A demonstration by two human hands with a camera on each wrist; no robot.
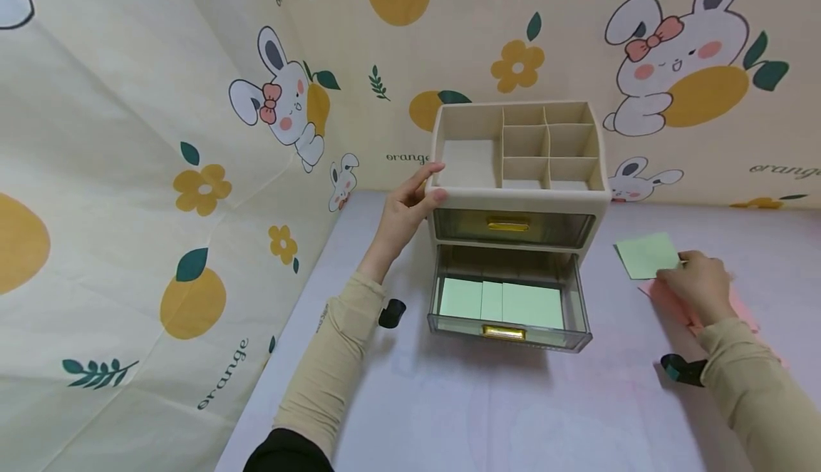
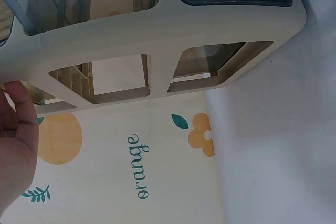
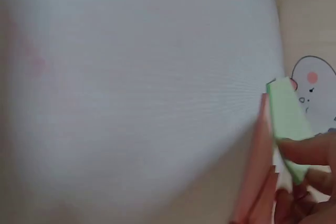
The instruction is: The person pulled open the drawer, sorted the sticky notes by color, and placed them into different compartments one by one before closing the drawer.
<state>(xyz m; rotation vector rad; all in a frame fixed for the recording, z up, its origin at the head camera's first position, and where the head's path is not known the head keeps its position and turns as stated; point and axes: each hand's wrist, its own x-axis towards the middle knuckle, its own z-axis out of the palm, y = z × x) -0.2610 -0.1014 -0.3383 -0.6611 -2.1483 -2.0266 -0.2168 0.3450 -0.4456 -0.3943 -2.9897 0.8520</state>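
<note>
A cream desktop drawer organizer (image 1: 519,199) stands near the back of the table. My left hand (image 1: 408,201) grips its upper left edge, thumb at the front corner; part of that hand (image 2: 17,140) shows beside the side openings in the left wrist view. The lower clear drawer (image 1: 582,308) is pulled out, with green paper pieces (image 1: 532,306) lying inside. To the right, my right hand (image 1: 700,288) pinches a green paper pad (image 1: 644,254), seen edge-on as a green pad (image 3: 289,114) in the right wrist view. Pink paper (image 1: 667,301) lies beneath that hand, partly hidden.
The upper drawer (image 1: 545,227) is closed. The compartments (image 1: 524,140) on top hold nothing visible. Patterned cloth (image 1: 359,51) hangs behind and to the left of the pale tabletop (image 1: 487,415). Dark wrist devices (image 1: 392,313) stick out beside both forearms.
</note>
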